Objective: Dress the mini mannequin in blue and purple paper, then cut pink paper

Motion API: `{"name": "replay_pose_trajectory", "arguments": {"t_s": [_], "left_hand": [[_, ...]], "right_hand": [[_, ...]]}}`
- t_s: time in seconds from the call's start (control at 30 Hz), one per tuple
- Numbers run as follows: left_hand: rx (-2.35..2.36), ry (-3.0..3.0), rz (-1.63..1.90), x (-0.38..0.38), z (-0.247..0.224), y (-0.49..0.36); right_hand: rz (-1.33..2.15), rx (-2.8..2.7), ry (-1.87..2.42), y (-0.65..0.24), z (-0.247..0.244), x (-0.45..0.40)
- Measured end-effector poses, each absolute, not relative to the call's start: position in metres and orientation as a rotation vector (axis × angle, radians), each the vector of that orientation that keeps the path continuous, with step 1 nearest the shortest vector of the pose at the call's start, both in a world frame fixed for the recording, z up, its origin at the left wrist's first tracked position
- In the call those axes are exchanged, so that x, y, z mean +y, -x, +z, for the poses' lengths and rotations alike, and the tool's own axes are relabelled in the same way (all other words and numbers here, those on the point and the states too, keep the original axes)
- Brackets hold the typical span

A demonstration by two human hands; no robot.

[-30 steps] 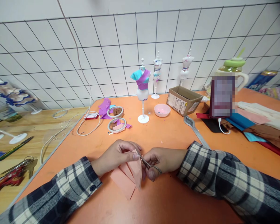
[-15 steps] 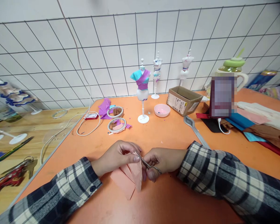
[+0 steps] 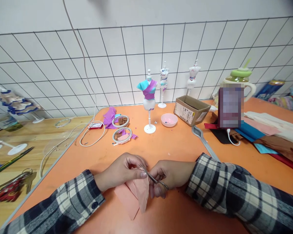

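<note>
My left hand pinches a folded piece of pink crepe paper between thumb and fingers, and its lower end hangs toward the table's front. My right hand is closed around the handles of small metal scissors. The scissor blades lie across the paper's top edge, right beside my left thumb. Whether the blades are apart is hard to make out. Farther back stands a white mini dress form wrapped in purple and turquoise paper.
Tape rolls, a pink bowl and a cardboard box sit behind my hands. A phone stands at right near paper strips. At left are a white cable and red-handled scissors.
The view has tilted up slightly, so everything sits a little lower. The scissors have shifted slightly against the paper, and the paper's hanging folds have moved. Both hands keep their grip.
</note>
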State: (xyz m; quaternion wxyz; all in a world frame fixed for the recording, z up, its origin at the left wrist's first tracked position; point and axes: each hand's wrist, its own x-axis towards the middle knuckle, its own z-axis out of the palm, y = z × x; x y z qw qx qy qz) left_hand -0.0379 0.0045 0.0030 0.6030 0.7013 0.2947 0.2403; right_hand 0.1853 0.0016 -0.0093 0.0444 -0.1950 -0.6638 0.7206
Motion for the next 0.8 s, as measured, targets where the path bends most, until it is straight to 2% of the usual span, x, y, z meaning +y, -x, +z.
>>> {"name": "replay_pose_trajectory", "arguments": {"t_s": [0.8], "left_hand": [[0.765, -1.610, 0.448, 0.0037, 0.0064, 0.0366]], "right_hand": [[2.225, -2.089, 0.561, -0.1895, -0.0048, 0.0026]]}}
